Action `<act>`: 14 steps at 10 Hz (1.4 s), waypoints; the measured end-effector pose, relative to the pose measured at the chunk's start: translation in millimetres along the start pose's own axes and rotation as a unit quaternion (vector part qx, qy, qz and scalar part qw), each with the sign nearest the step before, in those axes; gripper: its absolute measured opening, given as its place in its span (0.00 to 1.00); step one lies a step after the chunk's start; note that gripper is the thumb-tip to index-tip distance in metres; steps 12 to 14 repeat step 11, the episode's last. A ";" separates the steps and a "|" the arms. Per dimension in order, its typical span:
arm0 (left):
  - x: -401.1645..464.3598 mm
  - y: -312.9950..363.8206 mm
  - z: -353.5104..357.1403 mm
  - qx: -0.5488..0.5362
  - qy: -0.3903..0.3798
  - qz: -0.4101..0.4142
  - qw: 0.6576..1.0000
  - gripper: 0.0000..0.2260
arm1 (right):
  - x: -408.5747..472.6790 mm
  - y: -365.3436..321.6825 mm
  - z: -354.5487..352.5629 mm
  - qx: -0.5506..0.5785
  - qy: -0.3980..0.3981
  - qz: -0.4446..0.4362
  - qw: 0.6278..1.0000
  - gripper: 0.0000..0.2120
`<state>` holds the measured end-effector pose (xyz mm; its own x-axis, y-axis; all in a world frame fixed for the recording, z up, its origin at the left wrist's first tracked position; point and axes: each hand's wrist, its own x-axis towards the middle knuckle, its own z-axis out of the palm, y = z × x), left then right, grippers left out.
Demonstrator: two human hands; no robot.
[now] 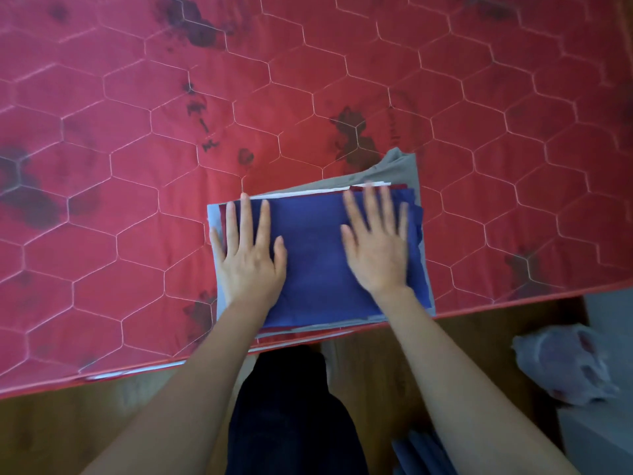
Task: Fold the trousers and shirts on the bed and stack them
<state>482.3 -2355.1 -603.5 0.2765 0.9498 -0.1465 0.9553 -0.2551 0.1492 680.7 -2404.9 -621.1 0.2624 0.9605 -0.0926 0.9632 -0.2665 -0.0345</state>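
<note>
Left hand [248, 255] lies flat, fingers straight and spread, palm down on the left part of the folded blue garment [315, 255]. Right hand [376, 241] likewise flat with fingers spread, on the right part of the same cloth; its outline is motion-blurred. Neither hand grips anything.

Blue garment: smooth, matte fabric, folded to a rough rectangle, top layer of a stack [394, 173] of folded clothes. Under it, thin edges of dark red, white and pale grey-blue layers show at the far and left sides; a grey piece sticks out at the far right corner. Which are shirts or trousers cannot be told.

The stack sits at the near edge of the bed [137, 132]: a red quilted mattress, stitched in pale hexagons, with dark blotches.

Below the edge, a wooden floor [68, 433] and a crumpled pale bundle [561, 365] at right.
</note>
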 end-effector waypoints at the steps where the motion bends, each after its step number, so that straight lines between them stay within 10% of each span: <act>1: -2.3 6.7 -9.2 -0.005 -0.026 -0.033 0.999 0.26 | -9.3 37.0 -6.2 0.027 -0.074 0.156 0.985 0.29; 3: -6.2 34.7 -39.2 0.023 0.081 0.019 0.996 0.24 | -22.7 16.9 -45.6 0.051 0.061 0.119 0.990 0.29; 5: -16.6 55.8 -15.5 0.048 0.013 0.100 0.994 0.24 | -16.6 -32.2 -19.8 0.000 -0.031 -0.074 0.997 0.26; 7: -13.9 -11.5 1.5 0.004 -0.016 0.059 0.998 0.29 | -31.3 17.2 -3.7 0.016 -0.057 0.042 0.997 0.28; 9: -15.5 -20.4 -51.3 0.021 -0.183 0.057 0.981 0.29 | -81.0 63.1 -56.2 0.099 -0.248 0.189 0.945 0.31; 11: -33.5 3.3 -171.7 -0.029 -0.164 0.031 0.986 0.20 | -102.6 46.8 -182.6 0.134 -0.179 0.169 0.960 0.28; 14: -33.5 3.3 -171.7 -0.029 -0.164 0.031 0.986 0.20 | -102.6 46.8 -182.6 0.134 -0.179 0.169 0.960 0.28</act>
